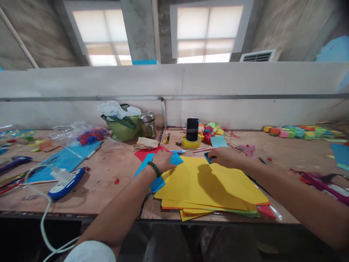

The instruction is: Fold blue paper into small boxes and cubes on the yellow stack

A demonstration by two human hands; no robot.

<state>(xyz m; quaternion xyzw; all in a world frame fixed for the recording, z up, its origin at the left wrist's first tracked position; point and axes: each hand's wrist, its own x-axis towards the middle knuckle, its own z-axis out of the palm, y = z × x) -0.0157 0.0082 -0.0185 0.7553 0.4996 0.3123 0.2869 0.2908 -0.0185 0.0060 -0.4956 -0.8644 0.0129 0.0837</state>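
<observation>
- The stack of yellow sheets (180, 185) lies at the near edge of the table (100, 194), with orange and green edges showing beneath its top layers.
- The left hand (163, 161), with a green bracelet (154, 169) at its wrist, rests over blue paper (143, 165) at the stack's left side; whether its fingers grip the paper cannot be told.
- The right hand (222, 157) is apart from the left, at the stack's far edge, its fingers closed on a small dark blue piece (208, 158).
- Red paper (140, 155) lies partly under the blue paper, off the stack's far left corner.
- Beyond the stack, a phone (192, 128) stands upright at a roll of yellow tape (191, 143), with a pale blue sheet (219, 141) to the right.
- Beyond the stack and to its left are a yellow cutter (168, 138), a lidded jar (148, 127) and a green bag (122, 128).
- Well left of the stack lies a blue-and-white power strip (65, 185); far beyond its right side sits a row of coloured blocks (302, 133).
</observation>
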